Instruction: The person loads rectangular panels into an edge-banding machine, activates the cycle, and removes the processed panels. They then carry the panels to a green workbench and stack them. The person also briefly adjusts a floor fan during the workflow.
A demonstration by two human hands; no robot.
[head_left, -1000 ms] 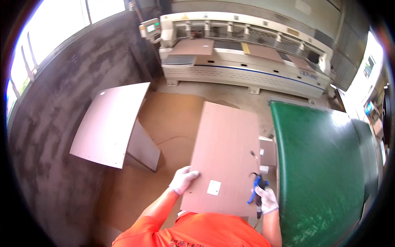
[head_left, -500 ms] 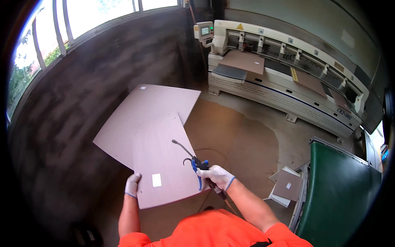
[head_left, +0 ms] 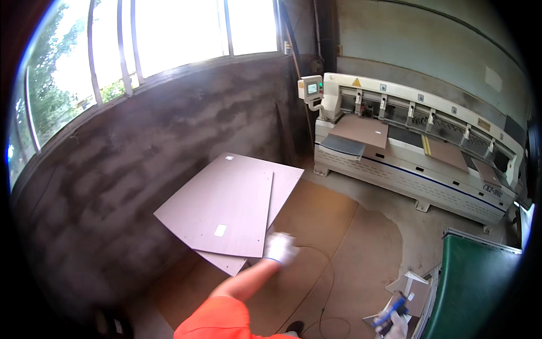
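Observation:
My left hand (head_left: 280,248), in a white glove, is beside the lower right corner of a pale pinkish-brown panel (head_left: 234,203) with a white label. Motion smears its fingers, so I cannot tell whether they touch the panel's edge. That panel lies on a larger panel of the same colour (head_left: 289,175), whose corners stick out at the right and below. At the lower right, my gloved right hand (head_left: 397,327) is closed around a blue and black air blow gun (head_left: 392,311), partly blurred, beside the small panels there.
A long white drilling machine (head_left: 395,175) with a control screen (head_left: 311,88) stands at the back right, with panels on its bed. A green-topped table (head_left: 474,288) is at the right, several small panels (head_left: 418,296) beside it. A thin hose (head_left: 333,277) trails over the floor.
The labelled panel, earlier held between both hands, now lies on the larger one. My left hand moved from its left side to its right side. My right hand carried the blow gun rightward.

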